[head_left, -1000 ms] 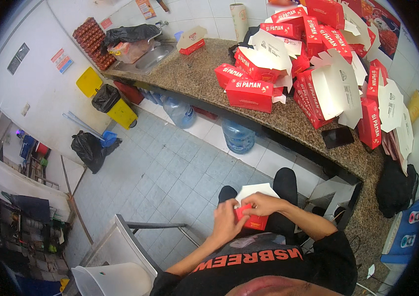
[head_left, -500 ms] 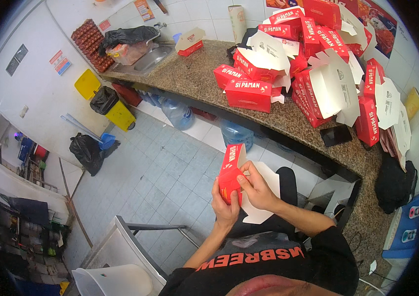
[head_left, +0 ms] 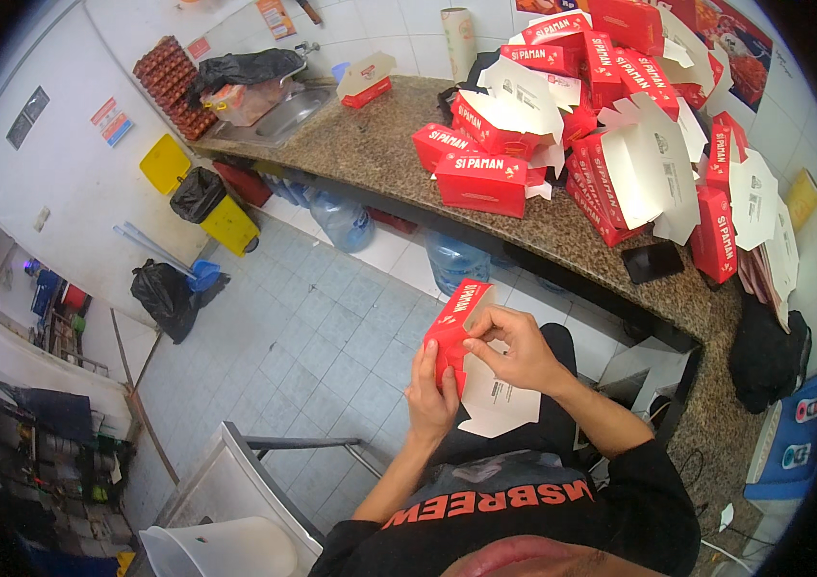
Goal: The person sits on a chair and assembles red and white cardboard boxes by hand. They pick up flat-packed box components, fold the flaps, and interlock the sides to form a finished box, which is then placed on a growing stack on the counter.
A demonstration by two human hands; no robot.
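Above the lap, both hands' grips clamp a half-folded red carton (head_left: 453, 330), left hand (head_left: 430, 396), right hand (head_left: 516, 350).

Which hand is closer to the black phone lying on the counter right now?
Right. The right hand is up at the red box, below-left of the black phone. The left hand grips the box lower, farther away.

Person sits, looks down at lap. Left hand (head_left: 430, 396) holds red paper box (head_left: 454, 327) from below. Right hand (head_left: 516, 348) pinches box top flap. White flap hangs under box. Stone counter (head_left: 379, 144) ahead, pile of red boxes (head_left: 601, 125) on it. Black phone (head_left: 652, 261) near counter edge. Water jugs (head_left: 452, 258) under counter.
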